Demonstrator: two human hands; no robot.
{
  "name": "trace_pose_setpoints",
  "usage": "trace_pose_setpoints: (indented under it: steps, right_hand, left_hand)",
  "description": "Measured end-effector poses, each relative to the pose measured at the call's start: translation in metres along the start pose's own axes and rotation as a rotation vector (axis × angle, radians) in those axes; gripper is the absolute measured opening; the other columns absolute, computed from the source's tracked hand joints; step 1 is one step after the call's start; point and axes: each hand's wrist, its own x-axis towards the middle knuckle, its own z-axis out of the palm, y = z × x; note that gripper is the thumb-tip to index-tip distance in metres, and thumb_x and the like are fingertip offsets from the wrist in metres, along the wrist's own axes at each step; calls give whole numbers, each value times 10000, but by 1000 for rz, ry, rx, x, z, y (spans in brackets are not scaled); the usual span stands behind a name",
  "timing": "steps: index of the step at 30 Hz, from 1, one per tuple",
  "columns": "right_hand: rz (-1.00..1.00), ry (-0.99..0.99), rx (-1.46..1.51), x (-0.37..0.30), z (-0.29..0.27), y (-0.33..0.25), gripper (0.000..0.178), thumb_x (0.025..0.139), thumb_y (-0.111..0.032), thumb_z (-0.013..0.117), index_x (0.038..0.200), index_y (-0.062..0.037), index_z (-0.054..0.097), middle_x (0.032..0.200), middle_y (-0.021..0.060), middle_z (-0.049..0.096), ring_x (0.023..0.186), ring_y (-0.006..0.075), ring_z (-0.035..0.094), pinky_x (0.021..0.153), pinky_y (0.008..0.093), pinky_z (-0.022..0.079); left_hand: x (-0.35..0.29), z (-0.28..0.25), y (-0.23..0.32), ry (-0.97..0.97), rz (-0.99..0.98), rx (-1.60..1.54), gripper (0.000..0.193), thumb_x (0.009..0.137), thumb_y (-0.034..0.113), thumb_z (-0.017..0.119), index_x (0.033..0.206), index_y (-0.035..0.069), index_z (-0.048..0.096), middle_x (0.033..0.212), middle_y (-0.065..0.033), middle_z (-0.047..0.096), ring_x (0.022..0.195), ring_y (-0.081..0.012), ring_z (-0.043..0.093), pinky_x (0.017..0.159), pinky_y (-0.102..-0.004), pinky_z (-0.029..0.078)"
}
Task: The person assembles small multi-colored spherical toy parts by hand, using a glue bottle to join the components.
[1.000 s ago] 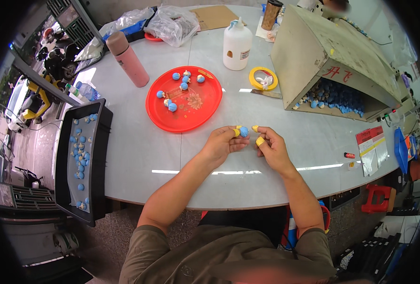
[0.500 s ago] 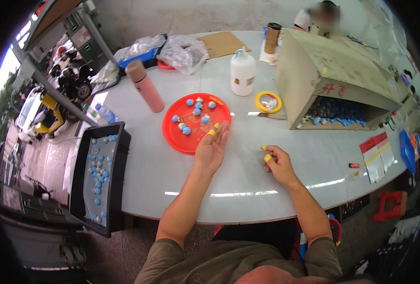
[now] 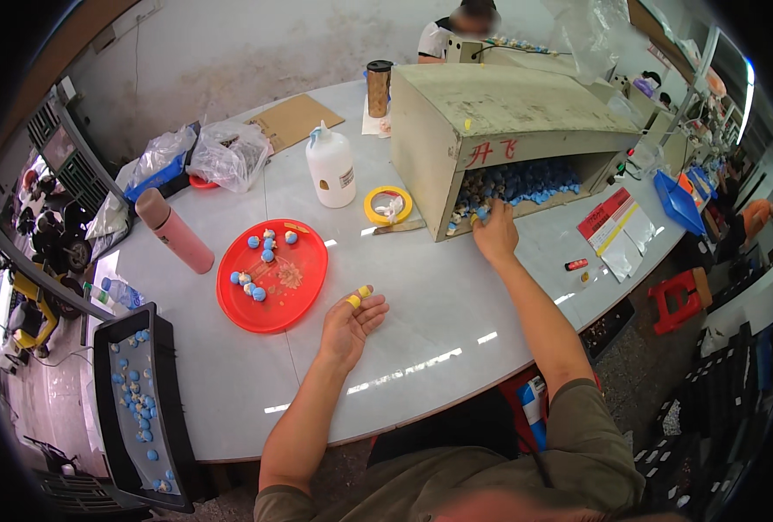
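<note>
My right hand [image 3: 496, 233] reaches into the open front of a grey-green box [image 3: 439, 187]. Its fingers are bent together at a small blue piece [image 3: 482, 212], by the edge of a heap of blue and cream pieces [image 3: 526, 183]. Palm turned up, my left hand [image 3: 352, 329] hovers over the table to the right of a round red tray [image 3: 295, 304]. Yellow wraps cover its thumb and a fingertip, which are close together; anything between them is too small to make out. Several blue-and-cream balls [image 3: 267, 255] lie in the tray.
A black bin [image 3: 171, 383] with more balls stands at the left table edge. Behind the tray are a pink flask [image 3: 178, 233], a white bottle [image 3: 331, 170] and a yellow tape roll [image 3: 388, 206]. Red-and-white papers [image 3: 617, 228] lie right of the box. A person sits beyond it.
My right hand has moved from over the table into the box opening. My left hand has drawn away from the tray, where one ball is gone. The view has swung to the right.
</note>
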Motion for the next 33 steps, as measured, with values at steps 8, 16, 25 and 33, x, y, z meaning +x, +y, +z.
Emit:
trace_pose_setpoints:
  steps: [8, 16, 25, 33]
  right_hand:
    - [-73, -67, 32, -10, 9, 23, 399, 803, -126, 658, 1185, -48, 570, 976, 116, 636, 815, 279, 641, 677, 386, 517]
    - [308, -1221, 1086, -104, -53, -63, 580, 900, -119, 638, 1393, -22, 348, 918, 46, 624, 700, 73, 540, 633, 212, 454]
    - [353, -1236, 1218, -126, -56, -67, 679, 895, -127, 653, 1441, -15, 265, 945, 74, 636, 718, 85, 541, 624, 210, 446]
    - [26, -842, 929, -140, -64, -36, 521, 889, -140, 664, 1321, 28, 426, 841, 48, 617, 684, 73, 545, 628, 221, 460]
  left_hand:
    - [-4, 2, 0, 73, 11, 196, 334, 969, 163, 492, 1233, -40, 497, 1076, -160, 630, 947, -224, 649, 821, -300, 541]
    - [-7, 12, -27, -198, 294, 645, 436, 919, 129, 623, 1281, -60, 469, 1222, -150, 572, 1069, -199, 604, 883, -312, 514]
    - [-12, 21, -27, -387, 196, 772, 426, 920, 199, 647, 1274, -7, 528, 1266, -101, 548, 1108, -175, 568, 933, -317, 491]
    - [-19, 25, -18, -131, 24, 727, 360, 937, 193, 620, 1227, -6, 546, 1142, -86, 622, 1014, -153, 608, 810, -274, 518]
